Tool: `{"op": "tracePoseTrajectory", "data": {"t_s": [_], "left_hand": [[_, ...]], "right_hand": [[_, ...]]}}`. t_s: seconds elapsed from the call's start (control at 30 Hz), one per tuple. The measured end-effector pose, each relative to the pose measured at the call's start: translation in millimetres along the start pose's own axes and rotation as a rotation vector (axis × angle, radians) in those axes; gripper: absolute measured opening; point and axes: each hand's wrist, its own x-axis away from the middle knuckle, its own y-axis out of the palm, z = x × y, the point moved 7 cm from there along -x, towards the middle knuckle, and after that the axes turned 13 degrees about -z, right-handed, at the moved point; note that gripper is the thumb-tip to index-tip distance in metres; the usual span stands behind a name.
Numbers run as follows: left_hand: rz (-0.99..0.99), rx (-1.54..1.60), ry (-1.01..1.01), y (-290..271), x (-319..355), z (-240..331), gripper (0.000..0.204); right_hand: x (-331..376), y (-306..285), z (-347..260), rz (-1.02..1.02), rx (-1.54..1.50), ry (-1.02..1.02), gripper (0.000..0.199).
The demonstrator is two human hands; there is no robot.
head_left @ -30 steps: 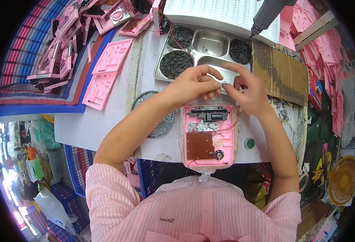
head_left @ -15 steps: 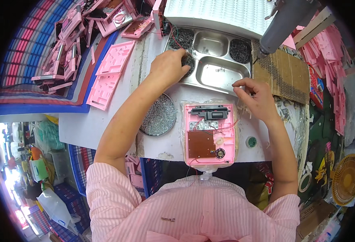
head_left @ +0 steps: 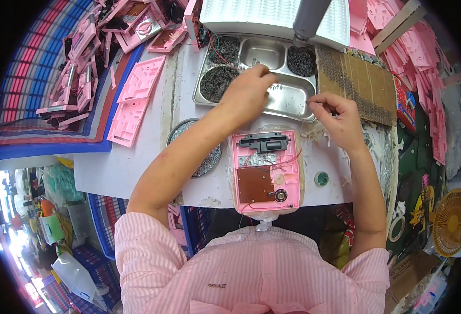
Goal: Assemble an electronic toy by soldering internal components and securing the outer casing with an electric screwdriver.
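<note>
In the head view I see my left hand [head_left: 247, 95] above the metal tray [head_left: 295, 99], just beside the compartment of small dark pieces [head_left: 216, 82]. Its fingers are bent and bunched, pointing toward the large compartment; whether they hold something, I cannot tell. My right hand [head_left: 341, 119] is at the right edge of the same tray, thumb and index finger narrow, almost tip to tip; I cannot tell if a small piece is between. The pink housing [head_left: 293, 192] lies on the table [head_left: 110, 168], near my body, between the two forearms, its open side up. It carries a black module [head_left: 264, 142], a brown board [head_left: 255, 185] and a round metal part [head_left: 280, 195], with thin red wires. To its left is a round dish [head_left: 219, 158] of metal pieces, partly covered by my forearm; to its right, a small green container [head_left: 321, 179]. A grey tool [head_left: 311, 18] hangs over the tray's upper right.
</note>
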Motion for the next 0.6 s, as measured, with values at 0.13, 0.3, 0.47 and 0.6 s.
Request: {"op": "tracePoseTrajectory", "data": {"t_s": [0.13, 0.3, 0.47, 0.6], "left_hand": [[0.049, -0.007, 0.041, -27.3, -6.7, 3.5, 0.031], [-0.343, -0.067, -0.097, -37.4, 35.0, -13.3, 0.013], [-0.348, -0.254, -0.152, -40.1, 70.5, -19.7, 0.012], [-0.279, -0.368, -0.272, -31.8, 77.6, -31.4, 0.016]], "right_hand": [[20.1, -16.1, -2.6, 0.019, 0.09, -0.009, 0.015], [41.1, -24.3, -0.6, -0.011, 0.177, 0.018, 0.015], [31.6, -10.4, -7.8, -0.066, 0.334, 0.099, 0.017], [2.9, 26.7, -14.4, -0.259, 0.806, 0.089, 0.022]]}}
